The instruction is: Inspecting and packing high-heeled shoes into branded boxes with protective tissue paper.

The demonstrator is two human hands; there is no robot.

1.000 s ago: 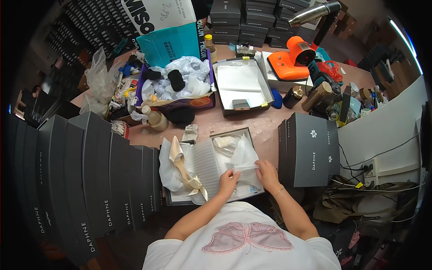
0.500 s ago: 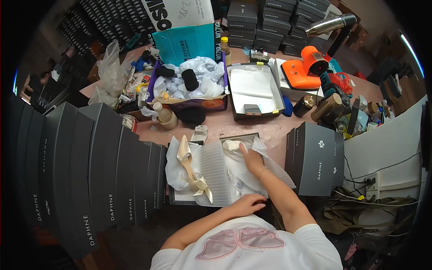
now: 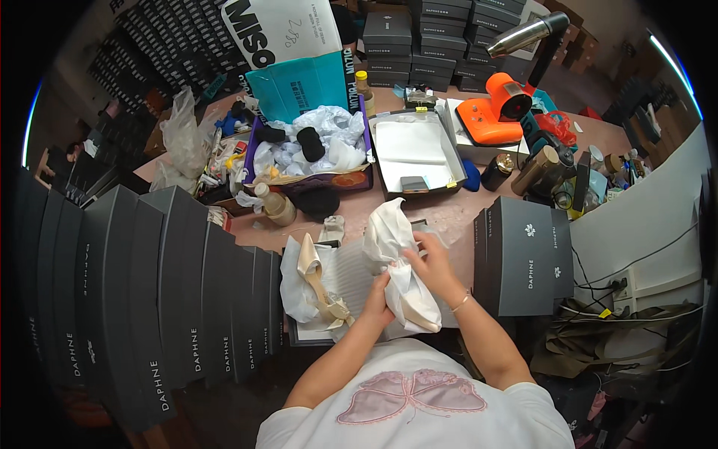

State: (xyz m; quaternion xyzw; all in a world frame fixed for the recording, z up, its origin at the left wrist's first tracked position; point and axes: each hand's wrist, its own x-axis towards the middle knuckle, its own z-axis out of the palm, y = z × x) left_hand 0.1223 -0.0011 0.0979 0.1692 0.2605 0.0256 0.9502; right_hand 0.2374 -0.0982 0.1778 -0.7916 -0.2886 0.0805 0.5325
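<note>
A shoe wrapped in white paper point(image 3: 390, 228) is raised in front of me, a cream part of it showing at its near end. Around its middle, on the left side, my left hand point(image 3: 378, 301) is closed. My right hand point(image 3: 431, 263) is on the other side with bent fingers pinching the paper. To the left, a cream satin heeled shoe with a bow point(image 3: 313, 275) lies on white tissue point(image 3: 292, 271) in an open shoe box. Ribbed white padding point(image 3: 345, 268) lies beside it, partly covered by my left arm and the wrapped shoe.
Dark grey shoe boxes point(image 3: 179, 262) stand in a row on the left, with more boxes point(image 3: 514, 258) on the right. Farther back are a purple box of crumpled paper point(image 3: 314, 179), an open tray-like box point(image 3: 419, 150), a bottle point(image 3: 275, 206) and an orange device point(image 3: 490, 120).
The paper-wrapped shoe has come up out of the box. My left hand has moved from near my body onto it, and my right hand has shifted to its right side.
</note>
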